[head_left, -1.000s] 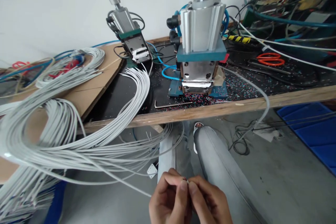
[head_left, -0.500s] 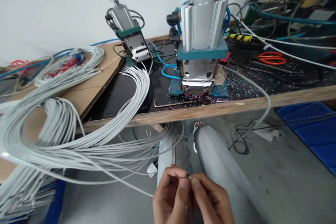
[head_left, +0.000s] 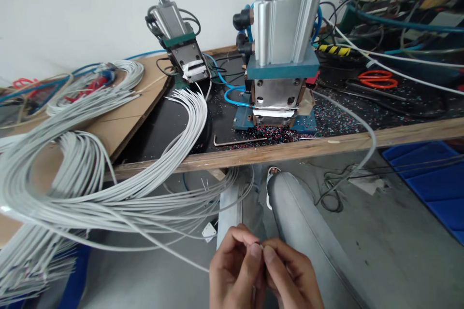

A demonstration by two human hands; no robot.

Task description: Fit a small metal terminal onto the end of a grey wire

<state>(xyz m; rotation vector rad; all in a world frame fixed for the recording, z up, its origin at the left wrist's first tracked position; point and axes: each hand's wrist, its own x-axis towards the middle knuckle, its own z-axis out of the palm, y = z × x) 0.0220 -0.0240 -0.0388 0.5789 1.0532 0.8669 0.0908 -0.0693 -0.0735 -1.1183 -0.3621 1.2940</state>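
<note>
Wire tip tiny, mostly hidden; left hand, right hand both pinching it, wrists cut off.

1. The cylinder was ribbed, bright, satiny metal.
2. The cables had smooth, matt grey plastic sheaths.
3. The bench edge was bare, rough wood; its top was glossy black.
4. The cardboard was matt brown.
5. The scissors had glossy orange plastic handles.
6. The trouser leg was matt grey cloth.

A pneumatic press stands on the workbench, orange scissors lying well right of it
</note>
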